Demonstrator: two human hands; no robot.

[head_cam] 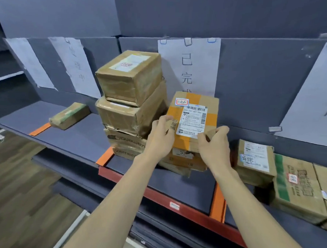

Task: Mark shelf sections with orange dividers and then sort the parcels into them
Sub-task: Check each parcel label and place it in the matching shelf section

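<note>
A cardboard parcel with orange tape and a white label [193, 117] sits on top of a low stack of parcels [183, 161] in the middle shelf section. My left hand [161, 137] grips its left edge and my right hand [214, 143] grips its right front corner. Orange dividers lie flat on the dark shelf [78, 138]: one at the left [40, 129], one left of the stacks [105, 156], one on the right [218, 201]. A tall stack of taped boxes [129, 103] stands just left of the held parcel.
A small flat parcel [70, 116] lies in the left section. In the right section sit a labelled parcel [255, 164] and bigger boxes [297, 189]. Paper signs hang on the back panel [190, 66]. The shelf's red front edge [155, 196] runs below my arms, wooden floor at the left.
</note>
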